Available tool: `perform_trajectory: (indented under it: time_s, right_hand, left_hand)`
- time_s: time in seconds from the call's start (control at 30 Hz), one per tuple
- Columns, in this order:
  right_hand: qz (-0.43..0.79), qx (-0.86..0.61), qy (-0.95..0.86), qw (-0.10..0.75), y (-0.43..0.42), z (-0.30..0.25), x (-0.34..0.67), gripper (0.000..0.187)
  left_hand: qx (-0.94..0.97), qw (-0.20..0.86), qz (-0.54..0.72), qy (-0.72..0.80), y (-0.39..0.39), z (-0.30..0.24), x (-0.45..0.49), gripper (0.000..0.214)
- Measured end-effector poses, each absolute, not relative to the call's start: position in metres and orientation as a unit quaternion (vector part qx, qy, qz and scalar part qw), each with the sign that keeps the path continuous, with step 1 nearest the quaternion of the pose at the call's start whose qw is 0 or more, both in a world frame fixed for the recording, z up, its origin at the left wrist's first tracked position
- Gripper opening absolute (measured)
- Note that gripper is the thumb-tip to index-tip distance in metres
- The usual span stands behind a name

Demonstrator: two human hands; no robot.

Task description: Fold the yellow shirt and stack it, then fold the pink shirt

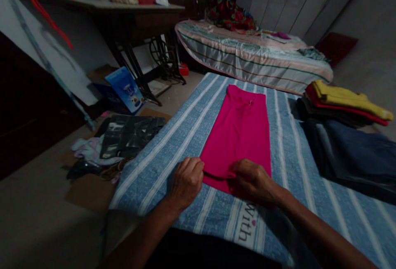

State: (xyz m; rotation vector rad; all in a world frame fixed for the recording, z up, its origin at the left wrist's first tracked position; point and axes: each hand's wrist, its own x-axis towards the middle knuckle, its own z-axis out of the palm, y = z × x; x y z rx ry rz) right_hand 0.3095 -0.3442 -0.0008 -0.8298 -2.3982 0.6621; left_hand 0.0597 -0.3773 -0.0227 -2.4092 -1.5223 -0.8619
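Observation:
A bright pink garment (239,126), folded into a long narrow strip, lies on a blue-and-white striped blanket (173,145) in front of me. My left hand (186,180) is closed on the garment's near left corner. My right hand (253,180) pinches the near edge just to the right, its fingers curled over the cloth. Both hands rest low on the blanket, a short gap between them.
A stack of folded clothes, yellow (349,97) and red on top, dark ones (352,153) below, sits at the right. A mattress (247,54) lies beyond. A sewing-machine table (133,25), a blue box (125,89) and loose cloth (93,149) are at the left.

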Motion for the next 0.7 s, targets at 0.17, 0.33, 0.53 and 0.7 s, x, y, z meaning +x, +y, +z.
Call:
perform_trajectory:
  time_s: [0.17, 0.33, 0.53, 0.7]
  right_hand:
    - [0.212, -0.27, -0.892, 0.295, -0.348, 0.003, 0.308, 0.02]
    - [0.175, -0.25, -0.917, 0.257, -0.357, -0.019, 0.305, 0.019]
    - [0.162, -0.261, -0.919, 0.247, -0.36, -0.026, 0.304, 0.019]
    - [0.153, -0.268, -0.914, 0.265, -0.361, -0.026, 0.304, 0.018]
  left_hand:
    - [-0.81, 0.071, -0.306, -0.496, -0.383, -0.023, 0.048, 0.023]
    - [-0.813, 0.069, -0.288, -0.502, -0.386, -0.025, 0.04, 0.02]
    - [-0.81, 0.06, -0.269, -0.518, -0.383, -0.024, 0.036, 0.018]
    - [-0.828, 0.067, -0.282, -0.479, -0.385, -0.02, 0.032, 0.021]
